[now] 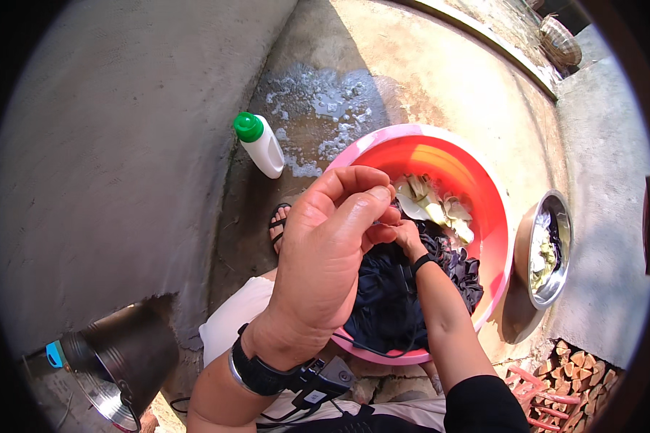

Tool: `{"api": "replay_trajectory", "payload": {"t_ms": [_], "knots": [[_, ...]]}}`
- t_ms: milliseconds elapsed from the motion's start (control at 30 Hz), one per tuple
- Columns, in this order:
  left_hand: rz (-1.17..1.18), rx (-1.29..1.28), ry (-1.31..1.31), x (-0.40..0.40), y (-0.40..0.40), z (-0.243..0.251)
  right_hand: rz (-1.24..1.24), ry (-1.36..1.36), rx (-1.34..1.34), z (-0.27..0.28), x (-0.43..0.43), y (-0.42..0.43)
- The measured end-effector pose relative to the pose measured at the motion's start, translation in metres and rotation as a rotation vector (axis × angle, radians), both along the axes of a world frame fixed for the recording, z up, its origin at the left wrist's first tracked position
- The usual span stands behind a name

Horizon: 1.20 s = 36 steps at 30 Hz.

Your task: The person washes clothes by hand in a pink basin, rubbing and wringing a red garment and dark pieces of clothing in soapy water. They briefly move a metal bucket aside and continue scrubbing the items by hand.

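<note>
My left hand (pixel 330 238) is raised close to the camera, over the near left side of a pink and red plastic tub (pixel 490 216). Its fingers curl in and the thumb tip meets the index finger. Whether anything small is pinched there cannot be made out. My right hand (pixel 408 237) reaches down into the tub, against the dark cloth; its fingers are hidden behind the left hand. A heap of dark wet clothes (pixel 390 303) fills the tub's near part. Beyond it lie pale, cream and greenish cloths (pixel 433 203).
A white bottle with a green cap (pixel 260 143) stands by the wall, beside foamy water (pixel 336 105) on the concrete. At right, a metal basin (pixel 566 270) with cloths leans tilted. A dark bucket (pixel 130 352), stacked firewood (pixel 579 373) and a red plastic rack-like object (pixel 547 398) are nearby.
</note>
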<state>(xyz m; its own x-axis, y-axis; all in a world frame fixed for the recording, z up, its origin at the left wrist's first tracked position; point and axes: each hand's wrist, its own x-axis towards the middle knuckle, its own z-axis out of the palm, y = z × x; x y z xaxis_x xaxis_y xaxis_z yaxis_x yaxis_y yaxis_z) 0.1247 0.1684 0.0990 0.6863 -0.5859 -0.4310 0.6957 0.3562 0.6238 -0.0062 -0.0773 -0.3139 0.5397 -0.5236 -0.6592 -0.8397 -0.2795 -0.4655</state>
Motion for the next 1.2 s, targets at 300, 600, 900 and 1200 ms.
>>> {"api": "replay_trajectory", "payload": {"t_ms": [300,600,900,1200], "knots": [[0.029,-0.085,0.012,-0.003,0.003,0.010,-0.321,-0.482,0.158,0.179,-0.033,0.029],[0.095,-0.135,0.032,0.005,0.011,0.013,-0.245,-0.908,0.167,0.324,-0.028,0.009],[0.103,-0.144,0.022,0.009,0.013,0.015,0.226,-0.061,0.103,0.216,-0.051,0.039],[0.102,-0.138,0.024,0.008,0.013,0.012,-0.320,-0.253,-0.020,0.091,-0.085,0.010]]}}
